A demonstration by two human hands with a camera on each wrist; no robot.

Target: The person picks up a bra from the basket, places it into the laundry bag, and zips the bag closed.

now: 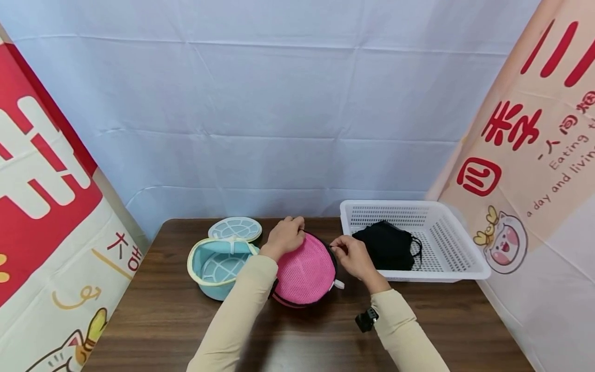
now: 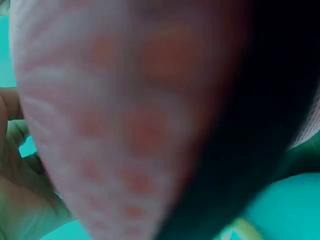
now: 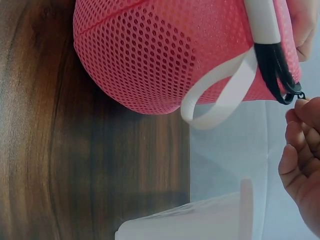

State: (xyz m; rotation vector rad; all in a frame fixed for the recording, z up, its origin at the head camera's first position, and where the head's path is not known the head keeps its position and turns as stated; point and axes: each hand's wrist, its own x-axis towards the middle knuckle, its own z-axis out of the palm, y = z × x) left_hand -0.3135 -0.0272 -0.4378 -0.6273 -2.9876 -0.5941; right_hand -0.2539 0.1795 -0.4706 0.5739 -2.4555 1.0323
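A round pink mesh laundry bag (image 1: 304,271) with a black zipper band sits upright near the middle of the wooden table. At its far left side my left hand (image 1: 285,236) grips the bag's edge. In the left wrist view the pink fabric, close and blurred, covers most of the picture, with a few fingers (image 2: 20,165) at its left side. My right hand (image 1: 354,258) pinches the small zipper pull (image 3: 300,95) at the bag's upper right edge. A white fabric loop (image 3: 220,95) sticks out from the bag's side below the zipper.
Left of the bag stands an open light-blue round container (image 1: 218,281) with a cream rim and white lattice inside; its matching lid (image 1: 235,228) lies behind. On the right, a white perforated basket (image 1: 457,263) holds a black fabric item (image 1: 387,245) with thin straps.
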